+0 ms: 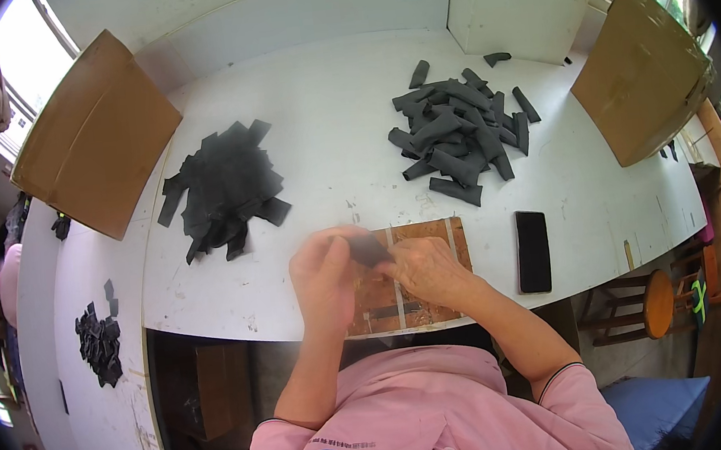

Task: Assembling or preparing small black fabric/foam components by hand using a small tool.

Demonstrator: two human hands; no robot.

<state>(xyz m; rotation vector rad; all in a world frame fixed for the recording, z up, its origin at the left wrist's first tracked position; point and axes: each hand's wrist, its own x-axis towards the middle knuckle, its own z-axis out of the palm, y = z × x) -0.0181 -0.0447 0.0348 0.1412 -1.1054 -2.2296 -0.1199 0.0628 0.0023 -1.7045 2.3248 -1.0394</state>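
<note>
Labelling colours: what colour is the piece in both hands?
The held piece is charcoal black, clearest in the head view.

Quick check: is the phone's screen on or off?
Apparently off: the phone, lying on the table beyond the right hand, on its right, shows a plain black face with nothing lit.

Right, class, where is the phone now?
In the head view, the phone lies on the white table, right of the brown board.
</note>
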